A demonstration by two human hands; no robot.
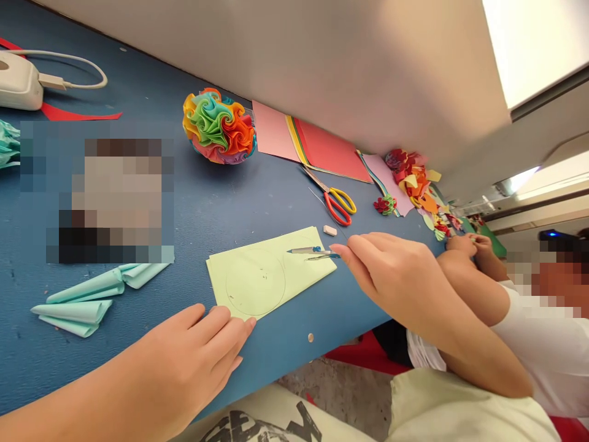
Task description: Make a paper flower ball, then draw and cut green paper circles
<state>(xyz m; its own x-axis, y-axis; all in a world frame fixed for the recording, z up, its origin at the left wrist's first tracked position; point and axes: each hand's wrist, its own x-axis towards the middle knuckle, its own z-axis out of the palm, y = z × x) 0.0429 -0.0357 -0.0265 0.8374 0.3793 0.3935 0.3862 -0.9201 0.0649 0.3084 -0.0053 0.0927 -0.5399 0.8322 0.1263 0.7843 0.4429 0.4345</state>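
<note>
A folded pale green paper [294, 261] lies on the blue table, with a thin circle drawn on its left part. My left hand [207, 344] rests at the paper's lower left edge, its fingertips on the paper and its fingers pressed together. In my right hand [386, 264], over the right end of the paper, a compass [310, 250] is pinched between the fingers; its legs point left above the sheet. A small white eraser [330, 230] lies just behind that hand, near scissors [338, 199] with red and yellow handles.
Behind the paper stand a multicoloured paper ball [219, 127] and stacked coloured sheets [331, 147]. Folded teal papers [87, 301] lie left, below a blurred patch. A white device [21, 80] with a cable is at far left. Another person [543, 325] works at the right, near paper flowers [411, 178].
</note>
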